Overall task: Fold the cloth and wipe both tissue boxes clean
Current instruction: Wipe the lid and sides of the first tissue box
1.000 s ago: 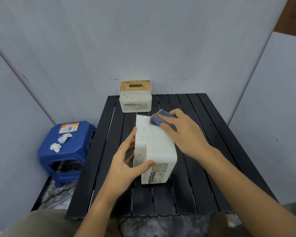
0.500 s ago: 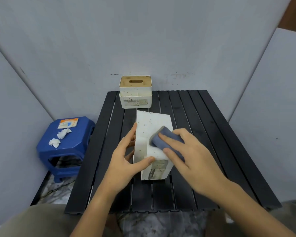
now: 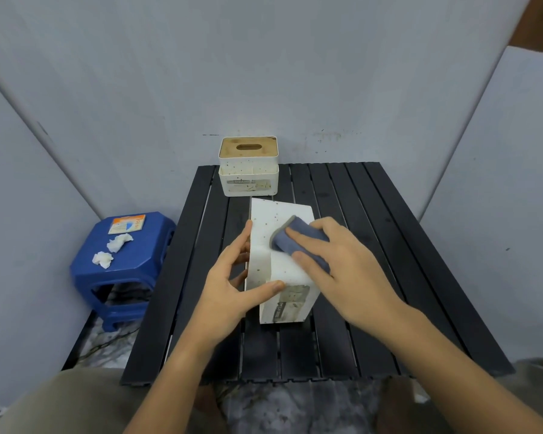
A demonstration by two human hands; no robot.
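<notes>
A white speckled tissue box [image 3: 273,219] lies on its side in the middle of the black slatted table [image 3: 373,245]. My left hand [image 3: 232,286] grips its left side, with the thumb on the top face and the fingers down the side. My right hand [image 3: 336,261] presses a folded blue cloth [image 3: 290,241] flat on the box's upper face, fingers stretched over it. A second tissue box [image 3: 248,166] with a wooden slotted lid stands upright at the table's far edge, dotted with dark specks.
A blue plastic stool [image 3: 123,261] stands left of the table with two crumpled white tissues [image 3: 110,250] and a small card on it. Grey panels close in the back and both sides. My knees show below the table's near edge.
My right hand has slid the cloth along the box's top face, first toward me and then back up toward the middle. My left hand has kept its hold.
</notes>
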